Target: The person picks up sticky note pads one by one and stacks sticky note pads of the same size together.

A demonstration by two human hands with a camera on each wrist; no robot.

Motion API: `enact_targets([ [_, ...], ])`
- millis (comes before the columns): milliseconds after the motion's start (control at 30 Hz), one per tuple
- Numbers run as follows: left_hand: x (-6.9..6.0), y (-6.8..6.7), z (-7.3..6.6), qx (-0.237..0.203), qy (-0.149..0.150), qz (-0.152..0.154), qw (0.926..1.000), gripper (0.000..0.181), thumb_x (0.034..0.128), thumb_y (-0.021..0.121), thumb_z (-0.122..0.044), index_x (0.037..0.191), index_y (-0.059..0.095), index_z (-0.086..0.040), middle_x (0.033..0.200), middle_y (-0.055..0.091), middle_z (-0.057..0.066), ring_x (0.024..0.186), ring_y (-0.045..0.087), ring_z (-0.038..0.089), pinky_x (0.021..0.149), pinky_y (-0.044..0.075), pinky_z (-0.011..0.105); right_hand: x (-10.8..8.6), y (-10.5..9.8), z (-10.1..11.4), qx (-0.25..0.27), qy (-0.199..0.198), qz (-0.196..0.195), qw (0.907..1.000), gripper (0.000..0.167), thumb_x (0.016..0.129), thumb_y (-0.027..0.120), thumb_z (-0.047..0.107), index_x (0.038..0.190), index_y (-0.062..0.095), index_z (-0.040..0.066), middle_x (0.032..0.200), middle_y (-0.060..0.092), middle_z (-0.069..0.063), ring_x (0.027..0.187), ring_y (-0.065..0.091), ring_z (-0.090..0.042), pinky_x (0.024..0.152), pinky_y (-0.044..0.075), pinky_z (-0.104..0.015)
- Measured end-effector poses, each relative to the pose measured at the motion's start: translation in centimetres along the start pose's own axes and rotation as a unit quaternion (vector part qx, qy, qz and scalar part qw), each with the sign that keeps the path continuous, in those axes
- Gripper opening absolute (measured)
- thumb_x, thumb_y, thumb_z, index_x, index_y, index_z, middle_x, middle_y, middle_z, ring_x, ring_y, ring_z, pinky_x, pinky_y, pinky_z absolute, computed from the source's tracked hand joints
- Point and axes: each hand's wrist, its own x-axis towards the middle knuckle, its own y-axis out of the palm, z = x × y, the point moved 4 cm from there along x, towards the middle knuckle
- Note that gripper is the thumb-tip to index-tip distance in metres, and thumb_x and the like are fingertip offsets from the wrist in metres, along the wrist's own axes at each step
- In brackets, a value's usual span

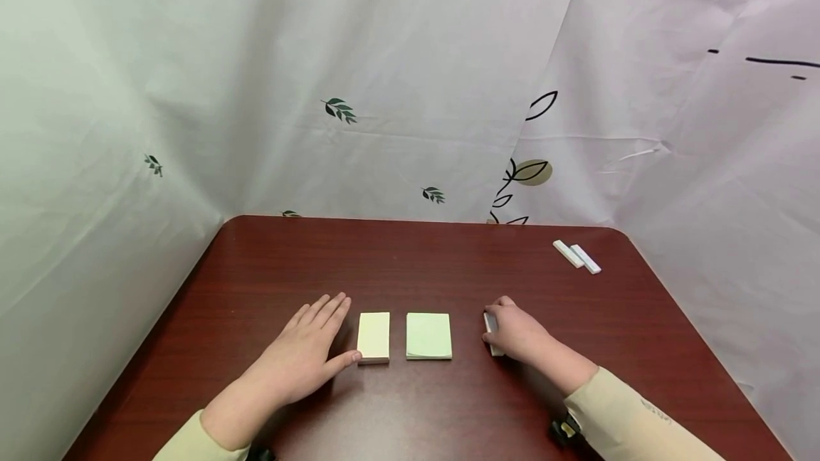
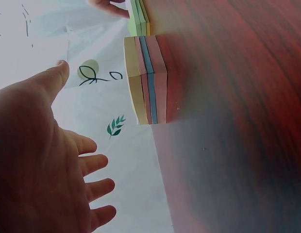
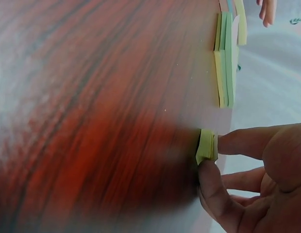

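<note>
"What's the right hand doing?"

"Pinching a narrow paper block between thumb and fingers, on the counter, right of the green block."

"Pointing where?"

"Its long axis runs roughly away from the person."

"And the left hand?"

"Fingers straight, thumb spread toward the yellow block; contact I can't tell. That block also lies lengthwise away."

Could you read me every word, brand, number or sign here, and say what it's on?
No text can be read.
Right sleeve: a small dark mark, too blurred to read.
Cream pad and green pad: no writing visible on top.
White backdrop: leaf drawings and black lines, no readable letters.
</note>
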Motion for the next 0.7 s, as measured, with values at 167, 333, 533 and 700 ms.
enact_targets([
  [167,-0.04,0.14,0.04,-0.002,-0.002,0.003,1.0,0.085,0.0941,0.054,-0.06,0.154,0.032,-0.004,0.16,0.029,0.012,0.146,0.027,0.036,0.115,0.022,0.054,-0.24,-0.11,0.03,0.006,-0.012,0.01,0.9999,0.053,0.08,0.078,0.015,0.125,0.062,-0.007,0.115,0.056,-0.015,0.083,0.056,-0.02,0.073,0.05,-0.037],
  [333,0.02,0.19,0.06,-0.002,0.001,0.0,1.0,0.084,0.0939,0.055,-0.06,0.154,0.033,-0.006,0.16,0.029,0.012,0.145,0.028,0.037,0.115,0.023,0.055,-0.44,-0.21,-0.17,0.001,-0.008,0.03,0.9995,0.061,0.082,0.079,0.024,0.133,0.057,-0.001,0.121,0.054,-0.016,0.084,0.056,-0.019,0.072,0.05,-0.039],
  [533,0.12,0.07,0.09,-0.001,0.004,-0.012,0.9999,0.083,0.093,0.056,-0.06,0.154,0.035,-0.008,0.159,0.031,0.013,0.144,0.03,0.038,0.114,0.024,0.056,-0.42,-0.58,-0.32,-0.024,0.011,0.025,0.9993,0.052,0.084,0.079,0.03,0.123,0.059,0.004,0.104,0.057,-0.01,0.075,0.054,-0.016,0.067,0.048,-0.037],
  [700,0.12,0.08,0.06,-0.003,0.002,-0.006,1.0,0.083,0.0931,0.056,-0.06,0.154,0.035,-0.008,0.159,0.031,0.013,0.144,0.029,0.038,0.114,0.023,0.056,-0.15,-0.87,-0.07,-0.033,0.02,0.041,0.9984,0.047,0.08,0.081,0.033,0.11,0.058,0.005,0.09,0.056,-0.005,0.071,0.052,-0.016,0.064,0.046,-0.037],
])
